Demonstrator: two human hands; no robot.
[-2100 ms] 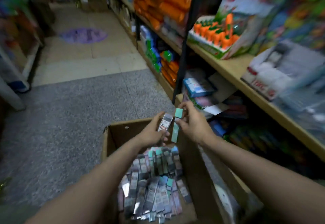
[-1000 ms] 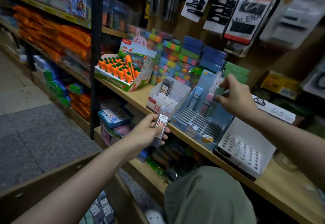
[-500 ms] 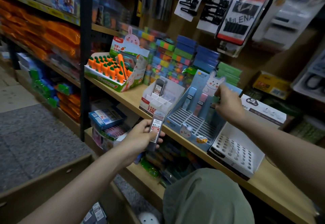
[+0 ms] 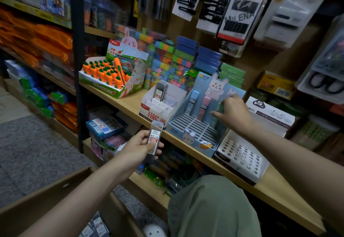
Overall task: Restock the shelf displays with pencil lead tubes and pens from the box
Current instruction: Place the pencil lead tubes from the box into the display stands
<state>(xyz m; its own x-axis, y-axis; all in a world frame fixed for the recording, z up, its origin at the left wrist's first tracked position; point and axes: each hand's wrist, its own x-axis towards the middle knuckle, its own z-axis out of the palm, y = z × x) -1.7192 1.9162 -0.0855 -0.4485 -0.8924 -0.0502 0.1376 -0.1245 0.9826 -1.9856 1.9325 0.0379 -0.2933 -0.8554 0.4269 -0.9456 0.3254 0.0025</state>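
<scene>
— Lead tube [image 4: 154, 140] first: where is it, and what has hold of it?

— It stands near upright in the left hand [image 4: 138, 148], fingers and thumb curled round its lower half, label facing the camera. The hand is out in front of the wooden shelf [image 4: 130, 104], below its edge.

— And where should it go?

— My guess is the white divided display [image 4: 160, 106], since one matching dark tube [image 4: 161, 90] already stands in its back row. That display lies up and slightly to the right of the left-hand grip, beyond the shelf edge.

— How does the long axis sit against the slots?

— Close to right. The tube's long axis runs almost vertical, tipped a little away at the top, and the compartments open upward. So the move looks like a lift and a reach forward, then a drop, with little turning.

— Which hand is nearer?

— The left, clearly. The right hand [image 4: 231, 114] is busy at the blue rabbit display [image 4: 195, 125] next door, fingers closed on a green tube [image 4: 218, 110] at its back row, beside a pink tube [image 4: 204, 106] and a blue tube [image 4: 192, 102].

— Is the green one seated?

— I cannot tell; the hand hides its base.

— And the supply?

— The cardboard box [image 4: 46, 195] sits low at the left, more tubes just showing inside.
</scene>
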